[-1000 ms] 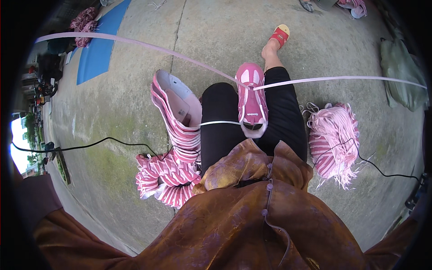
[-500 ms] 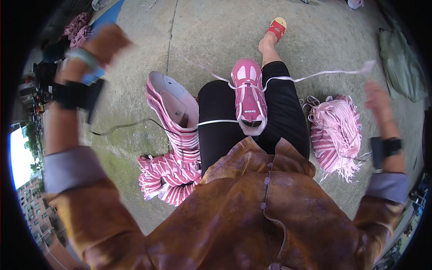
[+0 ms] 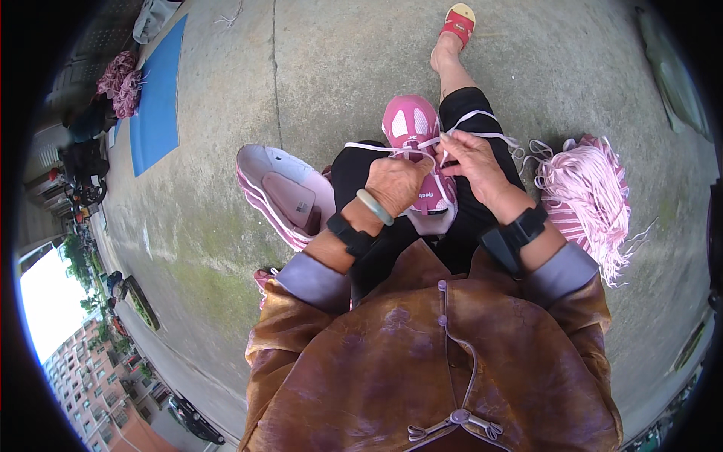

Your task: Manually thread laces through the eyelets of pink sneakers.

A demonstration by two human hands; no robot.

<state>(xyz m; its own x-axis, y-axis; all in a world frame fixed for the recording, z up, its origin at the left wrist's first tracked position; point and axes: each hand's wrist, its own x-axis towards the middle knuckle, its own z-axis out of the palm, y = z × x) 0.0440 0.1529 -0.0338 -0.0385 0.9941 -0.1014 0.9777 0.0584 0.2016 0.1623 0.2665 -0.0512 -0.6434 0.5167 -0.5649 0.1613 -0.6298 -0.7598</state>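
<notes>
Between the black-clad thighs sits the pink shoe, toe outward; I'd brace it firmly there. I have the left hand's fingers curled over it, their grip hidden: can't tell. The right hand's fingers seem to pinch the white lace; I'd draw it flat, untwisted.

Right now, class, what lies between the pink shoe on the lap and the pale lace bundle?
In the head view: the right hand, the black-trousered right leg, then a narrow strip of concrete.
</notes>
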